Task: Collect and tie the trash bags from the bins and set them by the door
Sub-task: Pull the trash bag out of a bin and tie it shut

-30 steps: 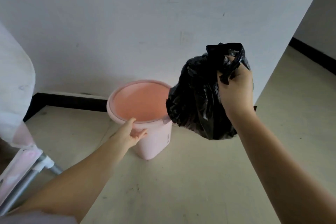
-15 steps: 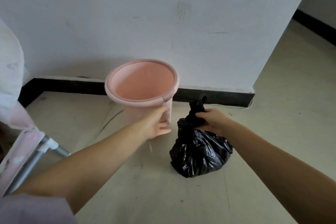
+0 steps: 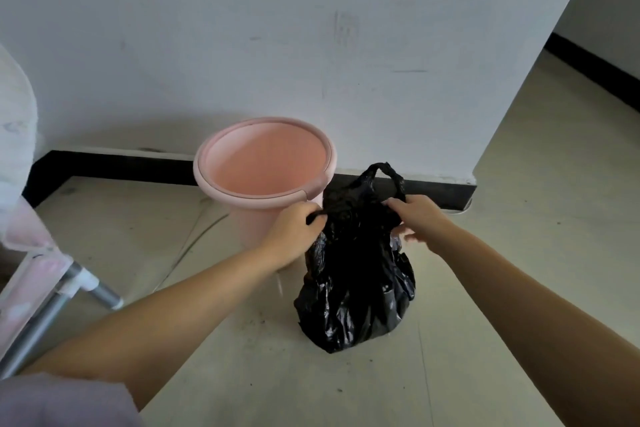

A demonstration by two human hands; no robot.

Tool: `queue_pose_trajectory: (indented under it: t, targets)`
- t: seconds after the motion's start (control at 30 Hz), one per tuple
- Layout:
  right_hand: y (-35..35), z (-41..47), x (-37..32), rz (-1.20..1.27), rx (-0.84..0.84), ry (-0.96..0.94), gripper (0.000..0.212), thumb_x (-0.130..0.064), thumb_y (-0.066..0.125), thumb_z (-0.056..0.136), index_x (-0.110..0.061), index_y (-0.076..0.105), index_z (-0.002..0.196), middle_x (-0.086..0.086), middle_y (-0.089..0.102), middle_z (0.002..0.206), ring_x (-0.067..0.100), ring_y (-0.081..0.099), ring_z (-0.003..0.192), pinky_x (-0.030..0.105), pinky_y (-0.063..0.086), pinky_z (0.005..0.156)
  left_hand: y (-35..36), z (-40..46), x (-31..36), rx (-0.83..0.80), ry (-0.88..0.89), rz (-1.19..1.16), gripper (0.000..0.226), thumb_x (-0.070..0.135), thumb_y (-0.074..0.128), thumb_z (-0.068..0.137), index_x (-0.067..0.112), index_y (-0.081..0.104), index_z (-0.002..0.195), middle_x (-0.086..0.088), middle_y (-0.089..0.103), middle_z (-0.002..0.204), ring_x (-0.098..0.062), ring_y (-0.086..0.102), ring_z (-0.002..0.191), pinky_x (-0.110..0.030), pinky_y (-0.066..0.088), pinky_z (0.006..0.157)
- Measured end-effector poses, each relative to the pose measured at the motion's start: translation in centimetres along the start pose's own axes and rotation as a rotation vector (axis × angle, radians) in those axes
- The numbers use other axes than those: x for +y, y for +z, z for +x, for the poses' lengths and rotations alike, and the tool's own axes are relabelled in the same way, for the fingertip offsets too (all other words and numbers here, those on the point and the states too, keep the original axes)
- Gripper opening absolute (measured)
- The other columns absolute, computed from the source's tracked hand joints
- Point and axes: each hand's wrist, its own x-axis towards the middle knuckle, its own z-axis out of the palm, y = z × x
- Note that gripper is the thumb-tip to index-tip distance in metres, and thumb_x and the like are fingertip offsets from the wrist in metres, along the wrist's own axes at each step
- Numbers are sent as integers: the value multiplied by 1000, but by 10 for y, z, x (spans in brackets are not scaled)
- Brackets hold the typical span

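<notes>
Black trash bag [image 3: 356, 291] on the floor [image 3: 519, 253], just right of and nearer than the pink bin [image 3: 266, 180], touching or nearly touching its lower right side; cannot tell which. Bag standing upright, bulging and crinkled at the bottom, narrowing toward the gathered top. One handle loop [image 3: 389, 173] sticking up above the hands, against the black baseboard [image 3: 138, 166].

Left hand [image 3: 294, 230] at the bag's upper left, fingers curled, pinching a twist of black plastic between thumb and fingers. Right hand [image 3: 417, 218] at the upper right, thumb and forefinger closed on the plastic just under the loop, the other fingers loosely spread below and slightly blurred. Both forearms reaching in from the near edge, bare, with a pale lilac sleeve [image 3: 62, 402] at the near left corner.

Bin upright, no liner inside, smooth pink interior, with a thick pale rim ring around the mouth. Standing near the white wall [image 3: 277, 45], which ends in a corner to the right; more floor and another stretch of baseboard far right beyond that corner.

At the left edge, a pale pink fabric shape [image 3: 14, 121] over a folding frame with grey metal legs [image 3: 52, 308] and white plastic joints. Dark specks and smudges on the beige floor near the bag.
</notes>
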Motion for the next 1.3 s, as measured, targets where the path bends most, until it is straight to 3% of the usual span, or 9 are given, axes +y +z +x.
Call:
queue_pose_trajectory:
  t: [0.17, 0.33, 0.47, 0.63, 0.73, 0.8, 0.97, 1.13, 1.3]
  targets:
    - [-18, 4, -14, 162, 163, -250, 24, -20, 58, 87, 3, 64, 93, 10, 54, 80, 20, 51, 77, 31, 38, 70, -23, 3, 14, 125, -135, -311, 23, 15, 47, 95, -3, 56, 84, -8, 51, 72, -15, 47, 67, -27, 32, 62]
    - [-18, -11, -40, 287, 46, -361, 11, -18, 57, 90, -7, 60, 90, -4, 53, 61, 8, 50, 54, 16, 42, 51, -40, 4, 28, 94, -146, -477, 15, 3, 43, 87, 0, 53, 76, -8, 47, 68, -14, 45, 65, -28, 32, 63]
    - [-16, -3, -37, 40, 283, -429, 21, -28, 57, 86, -9, 58, 78, 7, 49, 82, 15, 47, 65, 23, 37, 58, -52, 6, 41, -42, -77, -515, 7, 8, 49, 77, 13, 53, 78, -9, 52, 75, -19, 49, 74, -32, 38, 68]
    - [-12, -12, -49, 131, 237, -563, 16, -26, 58, 90, -12, 65, 92, -8, 49, 118, 7, 48, 107, 25, 36, 97, -53, 1, 50, -422, 126, 244, 54, 27, 60, 85, 35, 40, 134, 5, 58, 122, -12, 58, 109, -33, 48, 92]
    - [-9, -23, -60, 303, 131, -562, 17, -23, 57, 90, -9, 67, 92, 8, 70, 104, 9, 55, 85, 35, 46, 82, -63, 2, 59, -516, 183, 658, 55, 14, 52, 89, 29, 39, 140, 3, 62, 104, -17, 58, 80, -31, 44, 69]
    - [-11, -26, -62, 408, 65, -524, 15, -20, 56, 91, -14, 69, 86, 6, 74, 99, 17, 58, 84, 44, 54, 75, -71, 4, 62, -546, 180, 731, 48, 4, 49, 85, 26, 56, 128, 2, 59, 110, -19, 57, 89, -29, 41, 69]
    - [-10, -33, -65, 650, -182, -490, 26, -11, 48, 94, -11, 65, 74, 5, 74, 94, 20, 64, 92, 39, 53, 81, -77, 4, 70, -223, 239, 36, 39, -8, 45, 78, 25, 64, 68, 12, 49, 75, -12, 50, 76, -21, 39, 70]
    - [-11, -31, -67, 749, -291, -496, 21, -14, 48, 94, -9, 65, 82, 7, 70, 82, 24, 63, 80, 47, 47, 88, -84, 4, 78, -142, -93, -1032, 43, -3, 33, 91, 18, 59, 64, -4, 62, 60, -22, 58, 60, -32, 50, 66]
    - [-3, -32, -59, 184, -401, -580, 41, -34, 59, 84, -4, 58, 112, 6, 51, 68, 12, 53, 60, 44, 46, 85, -85, 9, 76, 41, -223, -774, 24, 8, 36, 89, 10, 60, 84, 8, 29, 37, -10, 24, 32, -26, 29, 49]
